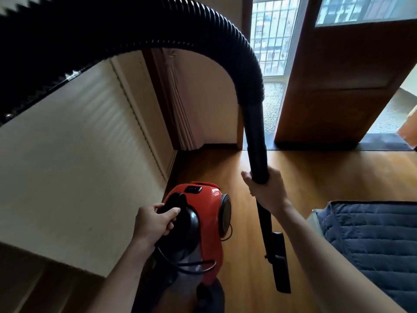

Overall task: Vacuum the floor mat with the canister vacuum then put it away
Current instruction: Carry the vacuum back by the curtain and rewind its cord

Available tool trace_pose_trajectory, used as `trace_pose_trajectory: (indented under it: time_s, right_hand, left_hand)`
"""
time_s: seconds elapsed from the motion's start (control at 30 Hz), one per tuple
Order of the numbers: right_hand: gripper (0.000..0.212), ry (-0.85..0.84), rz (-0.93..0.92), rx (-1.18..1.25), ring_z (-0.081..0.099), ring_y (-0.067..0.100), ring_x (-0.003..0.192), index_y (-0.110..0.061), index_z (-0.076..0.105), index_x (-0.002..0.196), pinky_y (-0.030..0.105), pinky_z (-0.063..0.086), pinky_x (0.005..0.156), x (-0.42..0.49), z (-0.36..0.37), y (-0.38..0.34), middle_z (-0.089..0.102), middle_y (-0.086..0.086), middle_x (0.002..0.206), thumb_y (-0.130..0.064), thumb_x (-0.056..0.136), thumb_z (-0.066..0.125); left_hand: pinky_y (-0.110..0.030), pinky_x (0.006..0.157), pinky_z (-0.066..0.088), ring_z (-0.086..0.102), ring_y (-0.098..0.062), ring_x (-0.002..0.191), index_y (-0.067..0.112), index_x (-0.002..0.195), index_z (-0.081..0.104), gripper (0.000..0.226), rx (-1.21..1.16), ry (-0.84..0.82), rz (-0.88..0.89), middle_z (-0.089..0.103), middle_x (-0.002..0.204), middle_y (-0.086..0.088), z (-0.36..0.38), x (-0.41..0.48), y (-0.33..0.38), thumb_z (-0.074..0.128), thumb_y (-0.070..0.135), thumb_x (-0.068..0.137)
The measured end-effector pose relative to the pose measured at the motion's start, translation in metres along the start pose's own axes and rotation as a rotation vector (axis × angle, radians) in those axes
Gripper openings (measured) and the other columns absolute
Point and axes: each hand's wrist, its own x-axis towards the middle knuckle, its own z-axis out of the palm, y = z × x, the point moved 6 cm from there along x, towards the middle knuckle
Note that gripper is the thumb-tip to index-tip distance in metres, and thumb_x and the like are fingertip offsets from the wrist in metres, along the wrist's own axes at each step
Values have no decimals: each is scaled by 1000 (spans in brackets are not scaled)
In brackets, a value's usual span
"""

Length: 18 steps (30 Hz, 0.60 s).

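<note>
Ran as brown wooden floor (327, 177) beneath and beyond the right hand's (268, 190) grip on the wand (256, 136). Ended far past that grip at a dark threshold strip (316, 146), with a brown door (338, 86) upright on it. Bore a blue quilted pad (372, 240) to the right of the grip, nearer the person.

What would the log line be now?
left hand grips black handle of red canister vacuum | right hand grips black plastic wand

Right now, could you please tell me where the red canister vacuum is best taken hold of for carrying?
Grip the black carry handle on top of the canister vacuum, coming from above: it arches off the red body, so fingers curl round it, as the left hand does.
</note>
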Motion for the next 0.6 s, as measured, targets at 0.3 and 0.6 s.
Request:
trace_pose_trajectory:
  time_s: [0.3, 0.6]
  right_hand:
    - [30, 69, 80, -102, 61, 33, 51, -8, 59, 67, 51, 56, 52, 175, 53, 56, 60, 13, 57, -25, 86, 77]
    - [23, 77, 69, -119, 64, 25, 53, -11, 60, 73, 46, 59, 54, 327, 92, 78, 61, 8, 60, -17, 90, 75]
  left_hand:
    - [-27, 47, 48, 58, -15, 44, 7, 70, 71, 17, 112, -109, 57, 68, 54, -6, 43, 194, 48, 77, 17, 82]
    - [-24, 45, 46, 56, -12, 40, 8, 69, 70, 18, 151, -151, 87, 66, 52, -7, 67, 359, 113, 77, 18, 83]
